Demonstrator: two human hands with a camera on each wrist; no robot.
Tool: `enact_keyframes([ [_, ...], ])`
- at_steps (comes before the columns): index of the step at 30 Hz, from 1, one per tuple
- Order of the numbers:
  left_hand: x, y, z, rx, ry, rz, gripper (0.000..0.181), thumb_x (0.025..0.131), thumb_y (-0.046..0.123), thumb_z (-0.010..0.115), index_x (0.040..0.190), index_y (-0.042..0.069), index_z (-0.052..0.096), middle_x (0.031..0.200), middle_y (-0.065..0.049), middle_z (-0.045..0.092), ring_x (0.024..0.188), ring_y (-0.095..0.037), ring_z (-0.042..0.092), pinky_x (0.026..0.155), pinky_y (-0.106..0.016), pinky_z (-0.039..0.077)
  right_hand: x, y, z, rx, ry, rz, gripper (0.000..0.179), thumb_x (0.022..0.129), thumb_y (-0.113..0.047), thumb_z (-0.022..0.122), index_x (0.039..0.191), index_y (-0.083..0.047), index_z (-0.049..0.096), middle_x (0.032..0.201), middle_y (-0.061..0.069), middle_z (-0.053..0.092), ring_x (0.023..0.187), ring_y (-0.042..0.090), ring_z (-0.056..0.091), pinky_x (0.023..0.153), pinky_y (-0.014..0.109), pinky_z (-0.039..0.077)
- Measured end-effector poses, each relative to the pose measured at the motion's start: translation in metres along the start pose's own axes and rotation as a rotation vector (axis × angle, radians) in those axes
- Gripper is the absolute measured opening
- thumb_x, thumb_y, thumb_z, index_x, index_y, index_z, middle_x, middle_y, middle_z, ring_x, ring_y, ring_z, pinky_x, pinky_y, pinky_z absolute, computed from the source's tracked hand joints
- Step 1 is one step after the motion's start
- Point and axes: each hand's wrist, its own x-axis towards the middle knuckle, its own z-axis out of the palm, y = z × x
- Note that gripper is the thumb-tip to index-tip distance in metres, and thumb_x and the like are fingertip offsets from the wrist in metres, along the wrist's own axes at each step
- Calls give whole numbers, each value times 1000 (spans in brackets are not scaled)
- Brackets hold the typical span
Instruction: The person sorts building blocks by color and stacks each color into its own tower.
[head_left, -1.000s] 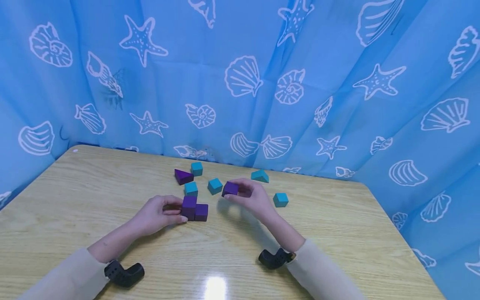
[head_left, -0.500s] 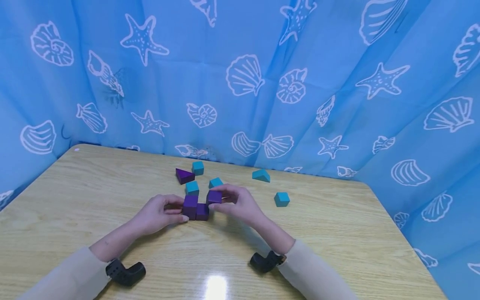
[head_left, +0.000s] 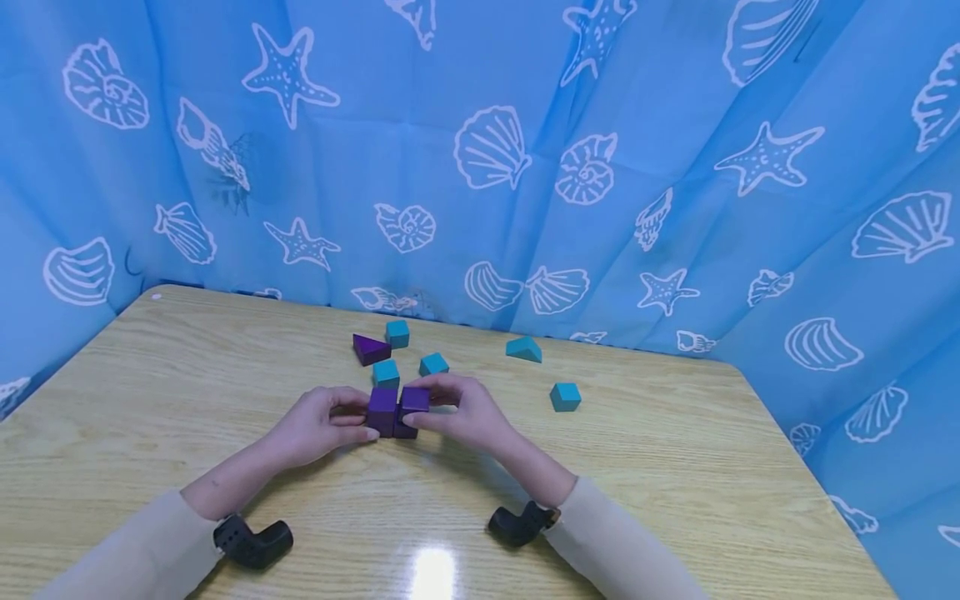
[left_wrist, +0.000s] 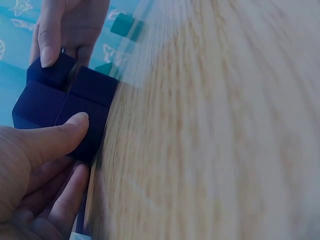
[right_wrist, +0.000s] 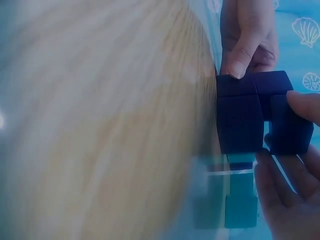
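My left hand [head_left: 318,425] grips a stack of two purple cubes [head_left: 382,412], its thumb lying on the lower cube [left_wrist: 82,127] in the left wrist view. Against the stack's right side, a third purple cube [right_wrist: 241,125] sits on the table. Above that one, my right hand [head_left: 467,413] pinches another purple cube [head_left: 415,399] between thumb and fingers. This held cube [right_wrist: 291,127] is slightly tilted, and a narrow gap shows beneath it in the right wrist view. It is close beside the upper cube [left_wrist: 39,105] of the stack.
Behind the hands lie several teal cubes [head_left: 386,373] and a purple triangular block [head_left: 371,350]. A teal triangular block [head_left: 523,350] is at the back, with another teal cube [head_left: 566,397] farther right. A blue shell-patterned curtain [head_left: 420,150] hangs behind the wooden table [head_left: 675,467].
My right hand has carried its purple cube leftward, from beside the teal cube to above the lone lower purple cube. The left hand has kept its grip on the stack.
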Motion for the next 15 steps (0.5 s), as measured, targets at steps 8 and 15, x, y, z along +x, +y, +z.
enact_keyframes([
  [8, -1, 0, -1, -1, 0, -3, 38, 84, 11, 73, 118, -3, 64, 120, -20, 62, 110, -32, 63, 89, -26, 57, 3, -2, 6, 6, -11, 26, 38, 84, -11, 73, 120, -3, 64, 108, 16, 69, 103, 30, 65, 94, 39, 55],
  [15, 0, -1, -1, 16, 1, 5, 38, 84, 12, 73, 118, -2, 64, 119, -19, 63, 110, -31, 63, 90, -27, 57, -5, -31, 3, -16, -27, 48, 34, 85, -5, 70, 118, 3, 64, 105, 19, 68, 99, 32, 65, 89, 29, 56],
])
